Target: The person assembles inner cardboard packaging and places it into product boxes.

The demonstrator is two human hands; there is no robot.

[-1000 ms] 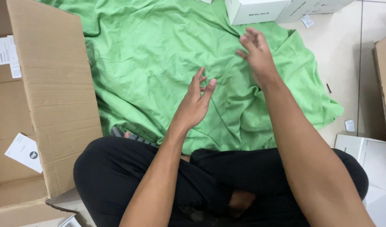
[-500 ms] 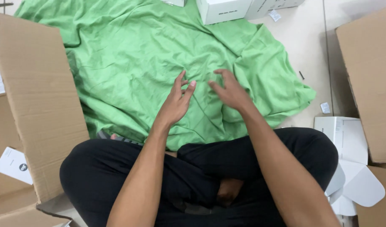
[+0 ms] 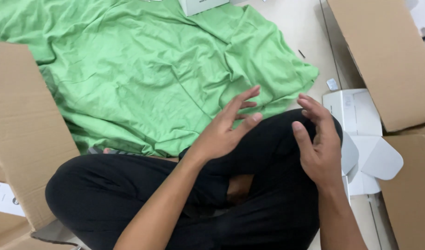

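A crumpled green cloth (image 3: 143, 69) lies spread on the floor in front of my crossed legs in black trousers (image 3: 263, 194). My left hand (image 3: 226, 127) hovers over my knee at the cloth's near edge, fingers apart, holding nothing. My right hand (image 3: 316, 141) is raised beside it over my right knee, fingers spread and slightly curled, also empty. Neither hand touches the cloth.
A large cardboard flap (image 3: 22, 129) lies to my left over the cloth's edge. Another cardboard box (image 3: 384, 60) stands at the right. A flattened white box (image 3: 360, 134) rests by my right knee. A white box (image 3: 198, 5) sits at the cloth's far edge.
Both hands have come off the green cloth and drawn back towards my lap. The view has shifted right, showing more of the right cardboard box and white box.
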